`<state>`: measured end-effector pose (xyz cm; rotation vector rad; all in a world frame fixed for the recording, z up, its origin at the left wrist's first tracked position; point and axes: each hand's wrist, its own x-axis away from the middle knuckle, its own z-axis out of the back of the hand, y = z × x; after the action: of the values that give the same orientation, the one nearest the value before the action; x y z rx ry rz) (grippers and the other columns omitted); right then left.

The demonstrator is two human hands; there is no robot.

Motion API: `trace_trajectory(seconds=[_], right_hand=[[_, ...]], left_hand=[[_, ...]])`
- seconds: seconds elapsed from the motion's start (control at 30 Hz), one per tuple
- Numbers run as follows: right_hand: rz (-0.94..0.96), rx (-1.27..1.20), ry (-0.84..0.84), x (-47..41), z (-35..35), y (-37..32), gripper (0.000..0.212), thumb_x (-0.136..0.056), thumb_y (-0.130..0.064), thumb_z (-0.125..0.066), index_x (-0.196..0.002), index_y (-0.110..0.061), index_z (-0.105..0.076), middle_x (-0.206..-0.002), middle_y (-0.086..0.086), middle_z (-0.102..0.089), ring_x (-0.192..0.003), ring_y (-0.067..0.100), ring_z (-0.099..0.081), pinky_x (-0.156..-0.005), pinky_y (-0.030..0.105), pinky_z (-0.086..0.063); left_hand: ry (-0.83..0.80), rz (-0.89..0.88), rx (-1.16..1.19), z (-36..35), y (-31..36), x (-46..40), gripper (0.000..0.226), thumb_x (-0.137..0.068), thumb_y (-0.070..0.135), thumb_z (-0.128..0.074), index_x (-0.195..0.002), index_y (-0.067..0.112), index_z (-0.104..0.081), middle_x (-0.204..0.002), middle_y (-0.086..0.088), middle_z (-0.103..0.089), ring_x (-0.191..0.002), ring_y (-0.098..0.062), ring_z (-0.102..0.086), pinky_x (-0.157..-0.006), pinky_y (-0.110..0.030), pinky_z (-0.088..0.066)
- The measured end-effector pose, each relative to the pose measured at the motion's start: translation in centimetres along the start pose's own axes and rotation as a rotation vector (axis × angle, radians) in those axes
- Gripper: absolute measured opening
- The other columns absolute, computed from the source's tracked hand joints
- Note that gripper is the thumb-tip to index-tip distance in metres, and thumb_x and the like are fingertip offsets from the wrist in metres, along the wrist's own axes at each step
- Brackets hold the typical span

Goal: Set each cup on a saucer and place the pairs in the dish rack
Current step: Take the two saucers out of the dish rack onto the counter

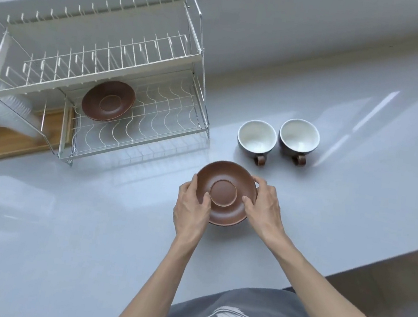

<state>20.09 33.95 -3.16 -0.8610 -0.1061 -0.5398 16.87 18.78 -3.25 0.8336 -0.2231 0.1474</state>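
One saucer (108, 100) in the dish rack's (138, 121) lower tier, two cups (256, 139) side by side to its right.

Both forearms extended forward; left hand (191, 207) and right hand (263, 206) face each other, fingers curled in opposing grip.

Brown saucers (225, 191) — grey cups (256, 139), white inside, brown handles.

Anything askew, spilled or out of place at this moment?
One oddity: a brown saucer already sits in the dish rack with no cup on it, while both cups stand empty on the counter. Nothing is spilled or damaged.
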Motion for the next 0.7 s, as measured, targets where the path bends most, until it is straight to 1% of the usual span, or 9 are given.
trace_trajectory(seconds=[0.17, 0.37, 0.43, 0.53, 0.7], right_hand=[[-0.065, -0.019, 0.007, -0.2, 1.5, 3.3, 0.053, -0.093, -0.014, -0.059, -0.143, -0.020, -0.039, -0.122, 0.014, -0.050, -0.113, 0.029, -0.052, -0.093, 0.035, -0.042], [-0.103, -0.030, 0.046, -1.1, 3.5, 6.2, 0.053, -0.092, -0.014, -0.059, -0.141, -0.022, -0.041, -0.119, 0.012, -0.049, -0.110, 0.029, -0.052, -0.092, 0.035, -0.041], [-0.105, -0.028, 0.064, -1.4, 4.1, 7.1, 0.053, -0.092, -0.014, -0.059, -0.141, -0.022, -0.041, -0.118, 0.011, -0.049, -0.109, 0.029, -0.052, -0.089, 0.033, -0.040], [-0.124, -0.035, 0.085, -1.8, 4.8, 8.3, 0.053, -0.091, -0.014, -0.059, -0.140, -0.023, -0.043, -0.117, 0.011, -0.050, -0.109, 0.028, -0.052, -0.083, 0.028, -0.036], [-0.138, -0.038, 0.097, -2.1, 5.7, 9.6, 0.053, -0.091, -0.013, -0.059, -0.140, -0.021, -0.043, -0.118, 0.012, -0.051, -0.109, 0.029, -0.052, -0.083, 0.027, -0.035]], left_hand=[[-0.065, -0.012, -0.052, -2.7, 1.3, 0.6, 0.057, -0.097, 0.027, -0.054, -0.151, 0.028, -0.037, -0.141, 0.000, -0.049, -0.124, -0.023, -0.055, -0.092, -0.029, -0.037], [-0.123, -0.030, -0.057, -6.0, 3.1, 0.9, 0.056, -0.097, 0.028, -0.053, -0.151, 0.029, -0.037, -0.140, 0.000, -0.050, -0.124, -0.022, -0.054, -0.090, -0.026, -0.034], [-0.137, -0.034, -0.052, -6.9, 3.6, 1.1, 0.056, -0.097, 0.028, -0.053, -0.151, 0.029, -0.037, -0.140, 0.000, -0.050, -0.124, -0.022, -0.054, -0.089, -0.025, -0.033], [-0.151, -0.041, -0.058, -8.0, 4.4, 1.3, 0.056, -0.098, 0.029, -0.052, -0.151, 0.029, -0.037, -0.139, 0.000, -0.050, -0.124, -0.022, -0.054, -0.092, -0.027, -0.036], [-0.166, -0.041, -0.064, -9.3, 5.1, 1.7, 0.055, -0.098, 0.030, -0.052, -0.151, 0.028, -0.038, -0.141, 0.000, -0.049, -0.127, -0.021, -0.052, -0.093, -0.025, -0.034]])
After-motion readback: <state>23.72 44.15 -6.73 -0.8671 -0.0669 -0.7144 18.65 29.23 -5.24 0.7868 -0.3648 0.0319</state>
